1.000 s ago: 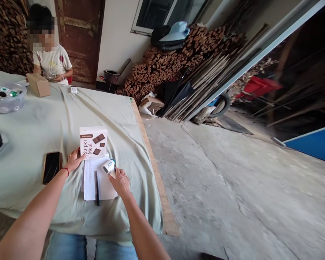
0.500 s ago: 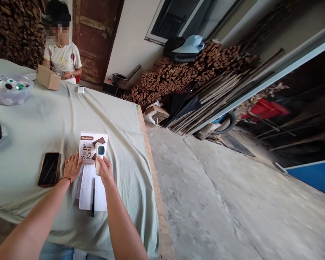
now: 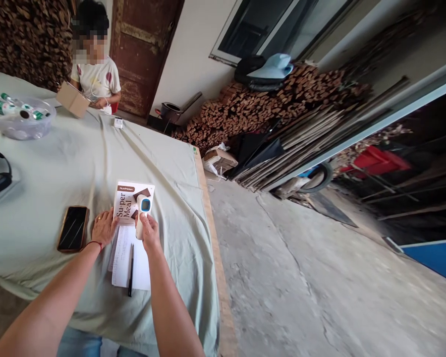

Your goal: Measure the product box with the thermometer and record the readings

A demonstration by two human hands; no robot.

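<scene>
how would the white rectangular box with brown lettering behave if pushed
The white box would probably keep its shape, since its edges look straight. Its flat face suggests sliding more than rolling, though folds in the pale green tablecloth might snag it.

Smooth plastic handheld device [image 3: 144, 206], smooth card box [image 3: 126, 202], matt tablecloth [image 3: 180, 208].

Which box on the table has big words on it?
The white "Su-per Meal" box, right beside the left hand. The brown box, farther away, shows no big words.
</scene>
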